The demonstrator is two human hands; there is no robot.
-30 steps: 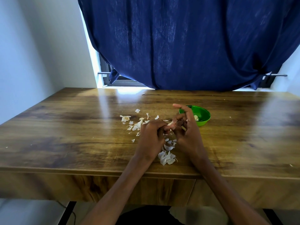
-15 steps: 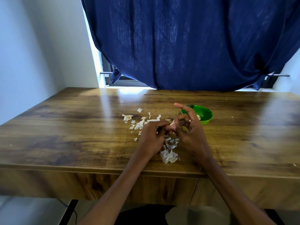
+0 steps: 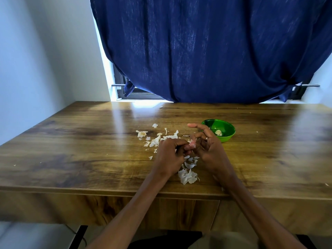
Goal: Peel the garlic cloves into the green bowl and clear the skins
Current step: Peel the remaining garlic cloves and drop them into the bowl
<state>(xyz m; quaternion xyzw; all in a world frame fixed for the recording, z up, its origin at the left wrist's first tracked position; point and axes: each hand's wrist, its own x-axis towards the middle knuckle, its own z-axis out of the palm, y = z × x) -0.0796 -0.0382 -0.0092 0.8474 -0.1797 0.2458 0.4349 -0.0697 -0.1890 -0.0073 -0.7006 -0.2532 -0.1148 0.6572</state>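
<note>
A small pinkish garlic clove (image 3: pixel 192 145) is pinched between both hands above the wooden table (image 3: pixel 89 141). My left hand (image 3: pixel 169 156) curls its fingers round the clove's near end. My right hand (image 3: pixel 209 150) pinches the other end, its index finger sticking out straight. The green bowl (image 3: pixel 225 138) stands just behind my right hand and holds a few peeled pale cloves (image 3: pixel 218 132). Loose white skins (image 3: pixel 187 176) lie below and between the hands, with more skins (image 3: pixel 156 138) scattered to the left behind my left hand.
A dark blue curtain (image 3: pixel 206 51) hangs over the window at the table's far edge. A white wall (image 3: pixel 36 60) borders the left side. Tiny skin flecks dot the table at far left and far right. The table's front edge runs under my forearms.
The hands have stayed together on the clove with only small finger movements. The view has shifted slightly, so bowl and skins sit a little further right in the picture.
</note>
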